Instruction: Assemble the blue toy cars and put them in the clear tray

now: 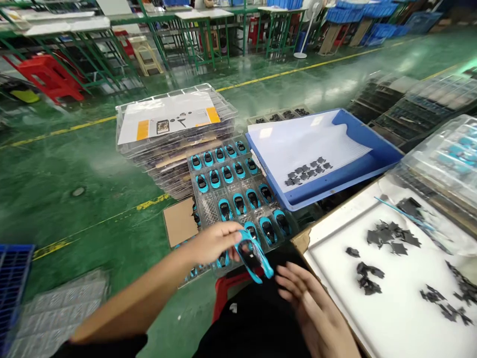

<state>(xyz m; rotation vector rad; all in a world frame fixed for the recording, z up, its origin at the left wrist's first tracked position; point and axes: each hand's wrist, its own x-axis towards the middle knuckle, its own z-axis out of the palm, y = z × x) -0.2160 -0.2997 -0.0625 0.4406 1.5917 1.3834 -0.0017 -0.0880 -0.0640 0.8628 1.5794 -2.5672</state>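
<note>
My left hand (212, 243) grips a small turquoise toy car body (253, 256) with a dark window area, holding it above the front of a clear plastic tray (238, 199). That tray holds several rows of similar turquoise car bodies in moulded pockets. My right hand (307, 303) is just below and to the right of the held car, fingers apart, and it appears to hold nothing. To the right, a blue plastic tray (320, 159) lined with white sheet holds a small heap of dark flat parts (305, 171).
A white-topped board (387, 293) with scattered black parts lies at the right, with stacked clear trays (443, 154) behind it. A tall tray stack (175, 129) topped by a printed sheet stands at the back left. A cardboard piece (181, 221), red stool (223, 291) and blue crate (13, 283) sit low down.
</note>
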